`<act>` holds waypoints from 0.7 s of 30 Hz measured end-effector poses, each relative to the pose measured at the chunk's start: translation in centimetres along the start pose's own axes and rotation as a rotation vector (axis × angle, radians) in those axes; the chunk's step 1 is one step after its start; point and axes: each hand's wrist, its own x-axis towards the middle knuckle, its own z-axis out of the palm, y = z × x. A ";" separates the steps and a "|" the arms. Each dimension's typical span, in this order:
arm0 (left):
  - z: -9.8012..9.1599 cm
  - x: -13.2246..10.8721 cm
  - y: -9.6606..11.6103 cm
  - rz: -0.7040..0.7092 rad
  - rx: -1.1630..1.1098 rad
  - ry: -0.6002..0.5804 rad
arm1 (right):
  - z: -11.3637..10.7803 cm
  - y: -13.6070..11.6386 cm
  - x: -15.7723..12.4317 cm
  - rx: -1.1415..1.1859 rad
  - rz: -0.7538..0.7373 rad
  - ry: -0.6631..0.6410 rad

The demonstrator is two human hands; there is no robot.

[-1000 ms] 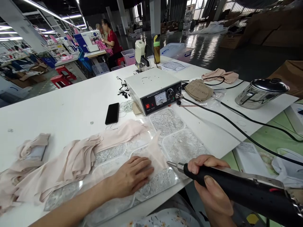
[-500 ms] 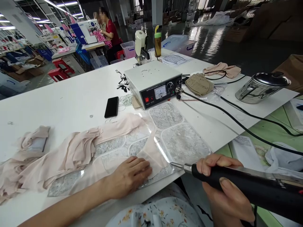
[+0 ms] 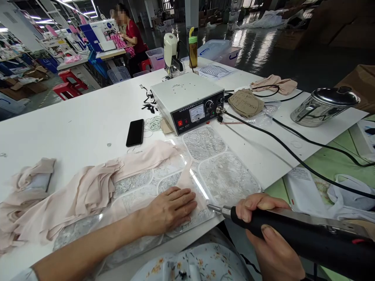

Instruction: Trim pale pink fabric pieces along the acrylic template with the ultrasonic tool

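My left hand (image 3: pixel 170 209) lies flat, fingers stretched to the right, pressing a sheer pale pink fabric piece (image 3: pixel 185 178) onto a patterned clear mat (image 3: pixel 231 175). Wrapped round a thick black handheld tool (image 3: pixel 293 231) is my right hand (image 3: pixel 272 230). The tool's thin metal tip (image 3: pixel 213 207) points left and sits at the fabric's right edge, near the mat's front edge. A heap of pink fabric strips (image 3: pixel 79 191) spreads over the table left of my hand.
A control box (image 3: pixel 187 101) stands behind the mat, its black cable running right. Around it are a black phone (image 3: pixel 135 132), brown patterns (image 3: pixel 246 103), a bottle (image 3: pixel 193 52) and a steel cup (image 3: pixel 319 107). A person in red (image 3: pixel 133 37) sits at a sewing machine far back.
My left hand has shifted slightly right over the fabric, closer to the tool tip. The tool and my right hand have moved a little to the left.
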 end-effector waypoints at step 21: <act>0.9 1.3 0.5 -0.017 0.022 -0.037 | -0.2 -0.1 -0.3 -0.009 0.007 0.018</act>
